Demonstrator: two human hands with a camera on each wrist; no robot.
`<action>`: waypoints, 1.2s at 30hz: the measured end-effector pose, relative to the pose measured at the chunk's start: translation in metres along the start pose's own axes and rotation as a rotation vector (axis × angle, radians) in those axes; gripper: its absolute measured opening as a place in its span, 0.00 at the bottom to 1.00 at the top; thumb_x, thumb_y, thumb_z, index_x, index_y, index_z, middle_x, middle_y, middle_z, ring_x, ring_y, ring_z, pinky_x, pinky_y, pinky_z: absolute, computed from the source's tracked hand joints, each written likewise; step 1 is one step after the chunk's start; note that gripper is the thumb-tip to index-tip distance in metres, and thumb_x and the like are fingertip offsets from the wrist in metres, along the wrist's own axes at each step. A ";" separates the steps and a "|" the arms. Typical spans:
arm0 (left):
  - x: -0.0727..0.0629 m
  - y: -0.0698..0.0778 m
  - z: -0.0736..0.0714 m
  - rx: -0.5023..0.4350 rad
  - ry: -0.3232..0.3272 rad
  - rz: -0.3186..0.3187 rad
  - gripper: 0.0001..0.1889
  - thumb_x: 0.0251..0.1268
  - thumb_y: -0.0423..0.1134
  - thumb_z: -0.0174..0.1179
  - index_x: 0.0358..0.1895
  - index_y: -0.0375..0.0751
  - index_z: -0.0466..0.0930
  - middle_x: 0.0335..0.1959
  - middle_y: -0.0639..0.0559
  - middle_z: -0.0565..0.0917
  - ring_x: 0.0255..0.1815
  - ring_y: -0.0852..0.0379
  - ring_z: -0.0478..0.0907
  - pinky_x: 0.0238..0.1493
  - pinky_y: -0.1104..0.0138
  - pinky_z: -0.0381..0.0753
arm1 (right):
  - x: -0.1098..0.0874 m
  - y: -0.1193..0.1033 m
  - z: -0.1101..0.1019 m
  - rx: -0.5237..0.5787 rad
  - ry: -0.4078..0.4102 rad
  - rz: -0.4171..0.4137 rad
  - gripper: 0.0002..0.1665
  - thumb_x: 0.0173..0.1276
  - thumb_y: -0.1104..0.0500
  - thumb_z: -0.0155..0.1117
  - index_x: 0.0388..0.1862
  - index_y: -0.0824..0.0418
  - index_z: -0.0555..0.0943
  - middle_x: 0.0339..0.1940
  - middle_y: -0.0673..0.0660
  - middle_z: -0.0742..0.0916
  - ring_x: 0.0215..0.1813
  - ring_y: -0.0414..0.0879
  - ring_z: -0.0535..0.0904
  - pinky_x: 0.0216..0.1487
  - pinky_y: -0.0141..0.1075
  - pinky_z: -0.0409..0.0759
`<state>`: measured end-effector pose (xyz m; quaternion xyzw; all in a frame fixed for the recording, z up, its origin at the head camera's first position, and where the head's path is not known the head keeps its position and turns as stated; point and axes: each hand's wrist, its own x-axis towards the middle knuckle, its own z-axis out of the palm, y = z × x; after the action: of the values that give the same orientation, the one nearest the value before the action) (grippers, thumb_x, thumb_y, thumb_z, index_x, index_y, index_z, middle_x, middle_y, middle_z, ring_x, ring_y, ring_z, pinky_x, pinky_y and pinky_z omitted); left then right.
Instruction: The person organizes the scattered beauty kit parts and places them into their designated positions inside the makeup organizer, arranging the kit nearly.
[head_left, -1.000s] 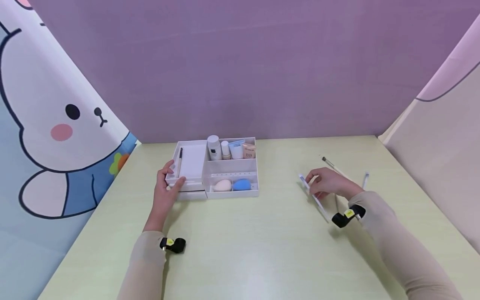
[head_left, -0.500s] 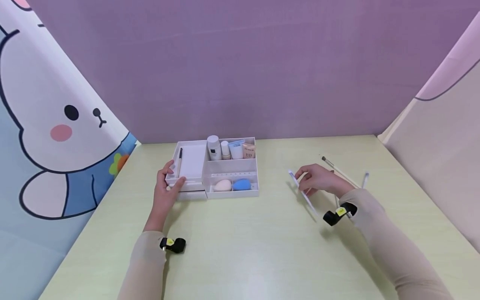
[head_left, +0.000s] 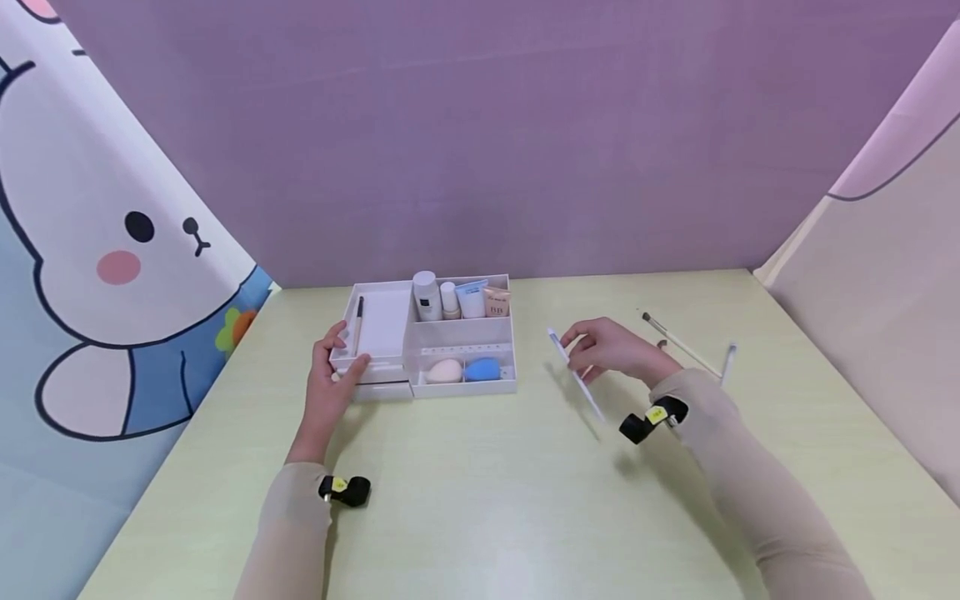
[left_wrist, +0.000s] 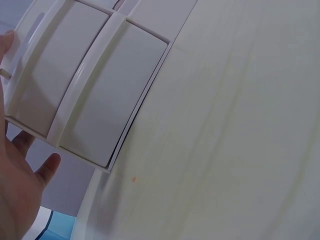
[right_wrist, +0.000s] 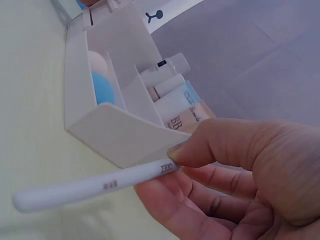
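Observation:
A white makeup organizer (head_left: 461, 390) stands at the back of the table, left of centre. My left hand (head_left: 335, 379) holds its front left corner, thumb on the front edge and fingers along the side; the drawer fronts (left_wrist: 117, 92) show close by in the left wrist view. In the organizer's top left tray lies a thin makeup brush (head_left: 359, 325). My right hand (head_left: 611, 350) pinches a slim white pen-shaped stick (right_wrist: 95, 187) with small lettering between thumb and fingers. It is raised over the table, tilted, to the right of the organizer.
Bottles and tubes (head_left: 472, 298) fill the organizer's back compartment, with a pink sponge (head_left: 445, 371) and a blue sponge (head_left: 482, 369) in front. A dark-tipped brush (head_left: 678, 342) and another white stick (head_left: 728, 364) lie on the table (head_left: 465, 500), beyond my right wrist.
My right hand has moved left toward the organizer, carrying the white pen-shaped stick. The left hand has stayed on the organizer's corner.

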<state>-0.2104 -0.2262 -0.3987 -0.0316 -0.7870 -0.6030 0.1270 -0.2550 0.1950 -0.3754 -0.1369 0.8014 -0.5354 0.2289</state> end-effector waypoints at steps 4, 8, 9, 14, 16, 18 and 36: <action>0.001 -0.002 0.000 -0.008 -0.001 0.001 0.19 0.71 0.30 0.58 0.54 0.28 0.57 0.78 0.48 0.58 0.70 0.49 0.60 0.63 0.68 0.60 | 0.006 -0.008 0.005 -0.004 0.003 -0.008 0.25 0.62 0.73 0.61 0.58 0.78 0.71 0.38 0.73 0.84 0.32 0.49 0.84 0.38 0.47 0.85; 0.001 -0.002 -0.001 -0.005 -0.004 -0.010 0.19 0.71 0.31 0.57 0.54 0.29 0.57 0.78 0.49 0.58 0.73 0.50 0.57 0.66 0.65 0.58 | 0.013 -0.016 0.011 -0.006 0.001 -0.010 0.24 0.61 0.72 0.62 0.58 0.76 0.72 0.39 0.72 0.85 0.31 0.49 0.84 0.38 0.47 0.85; 0.000 -0.002 -0.001 -0.005 -0.004 -0.012 0.19 0.71 0.31 0.57 0.54 0.28 0.56 0.78 0.49 0.58 0.73 0.50 0.57 0.67 0.64 0.57 | 0.015 -0.018 0.013 -0.007 -0.001 -0.012 0.24 0.61 0.72 0.63 0.57 0.75 0.72 0.39 0.71 0.85 0.31 0.49 0.84 0.38 0.47 0.85; -0.001 0.000 -0.001 -0.001 -0.004 -0.015 0.19 0.72 0.31 0.57 0.54 0.28 0.56 0.79 0.48 0.57 0.75 0.49 0.54 0.70 0.60 0.55 | 0.023 -0.026 0.020 0.005 -0.012 -0.036 0.24 0.61 0.72 0.62 0.56 0.75 0.72 0.36 0.68 0.86 0.31 0.48 0.84 0.37 0.47 0.85; -0.001 0.000 -0.001 0.003 -0.003 -0.016 0.19 0.72 0.31 0.57 0.54 0.28 0.56 0.79 0.48 0.57 0.75 0.49 0.55 0.70 0.60 0.55 | 0.026 -0.029 0.022 0.013 -0.018 -0.043 0.23 0.61 0.72 0.62 0.56 0.75 0.73 0.34 0.66 0.86 0.30 0.47 0.84 0.38 0.47 0.85; -0.001 0.000 -0.001 0.006 -0.003 -0.015 0.19 0.72 0.31 0.57 0.54 0.28 0.56 0.79 0.49 0.57 0.74 0.49 0.56 0.69 0.60 0.55 | 0.028 -0.031 0.025 0.020 -0.024 -0.049 0.24 0.61 0.72 0.62 0.56 0.75 0.72 0.34 0.66 0.86 0.30 0.47 0.83 0.37 0.47 0.85; 0.001 -0.002 0.000 0.006 -0.002 0.006 0.19 0.71 0.31 0.58 0.53 0.29 0.57 0.78 0.48 0.58 0.74 0.50 0.56 0.67 0.65 0.58 | 0.046 -0.054 0.053 0.057 -0.064 -0.092 0.23 0.62 0.73 0.61 0.56 0.77 0.72 0.42 0.76 0.84 0.30 0.47 0.85 0.36 0.47 0.85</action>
<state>-0.2115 -0.2266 -0.4001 -0.0340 -0.7888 -0.6002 0.1283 -0.2688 0.1103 -0.3532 -0.1841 0.7710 -0.5632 0.2336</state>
